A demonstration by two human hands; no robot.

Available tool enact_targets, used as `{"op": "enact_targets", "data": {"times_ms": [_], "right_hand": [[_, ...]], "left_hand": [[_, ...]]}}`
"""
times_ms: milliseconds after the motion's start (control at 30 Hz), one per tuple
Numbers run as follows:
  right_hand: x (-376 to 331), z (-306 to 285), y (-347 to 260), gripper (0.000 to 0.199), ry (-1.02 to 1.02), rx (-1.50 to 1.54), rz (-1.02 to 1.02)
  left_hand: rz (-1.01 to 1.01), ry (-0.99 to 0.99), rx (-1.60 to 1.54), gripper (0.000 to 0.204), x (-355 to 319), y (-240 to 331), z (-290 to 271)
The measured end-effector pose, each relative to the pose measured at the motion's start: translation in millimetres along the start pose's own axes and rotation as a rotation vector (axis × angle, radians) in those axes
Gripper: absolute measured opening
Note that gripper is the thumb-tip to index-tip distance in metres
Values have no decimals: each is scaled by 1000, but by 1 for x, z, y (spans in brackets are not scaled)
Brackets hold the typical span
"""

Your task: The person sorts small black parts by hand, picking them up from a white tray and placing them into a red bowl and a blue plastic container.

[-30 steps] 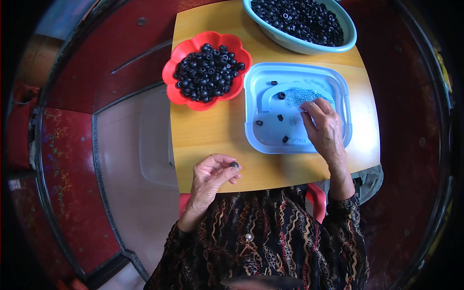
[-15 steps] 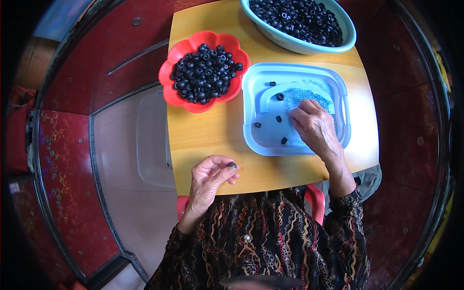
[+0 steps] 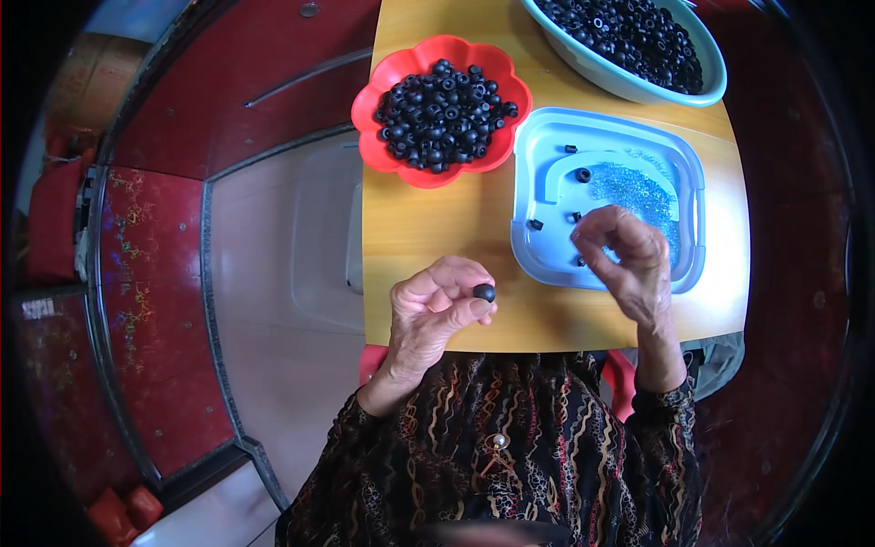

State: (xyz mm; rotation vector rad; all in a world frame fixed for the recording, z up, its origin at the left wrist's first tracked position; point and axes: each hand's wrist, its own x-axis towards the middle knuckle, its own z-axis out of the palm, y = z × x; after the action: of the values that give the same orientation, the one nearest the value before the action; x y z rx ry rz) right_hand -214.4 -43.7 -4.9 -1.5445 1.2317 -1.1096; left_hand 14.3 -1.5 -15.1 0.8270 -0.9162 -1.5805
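A small black rounded cap is pinched between the thumb and fingers of my left hand, just above the table's near edge. My right hand hovers over the near part of a light blue plastic tray, thumb and forefinger pressed together; anything between them is too small to make out. Inside the tray, tiny clear-blue beads lie spread on the right side. Several small black pieces lie in it too, among them a black ring-shaped piece. My right hand hides part of the tray.
At the far left of the wooden table, a red flower-shaped bowl holds many black caps. A larger pale turquoise basin, heaped with similar black pieces, stands at the far right. A red chair shows past the near edge.
My right hand has risen off the beads and come nearer to me. The cap in my left hand now shows more of its rounded side. The whole view has shifted.
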Motion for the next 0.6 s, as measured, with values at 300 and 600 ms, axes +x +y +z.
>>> {"op": "enact_targets", "data": {"times_ms": [300, 600], "right_hand": [[-17, 21, -11, 9, -168, 232, 0], [-22, 24, -13, 9, -187, 304, 54]], "left_hand": [[-278, -51, -394, 18, 3, -2, 0], [-308, 0, -312, 22, 5, -5, 5]]}}
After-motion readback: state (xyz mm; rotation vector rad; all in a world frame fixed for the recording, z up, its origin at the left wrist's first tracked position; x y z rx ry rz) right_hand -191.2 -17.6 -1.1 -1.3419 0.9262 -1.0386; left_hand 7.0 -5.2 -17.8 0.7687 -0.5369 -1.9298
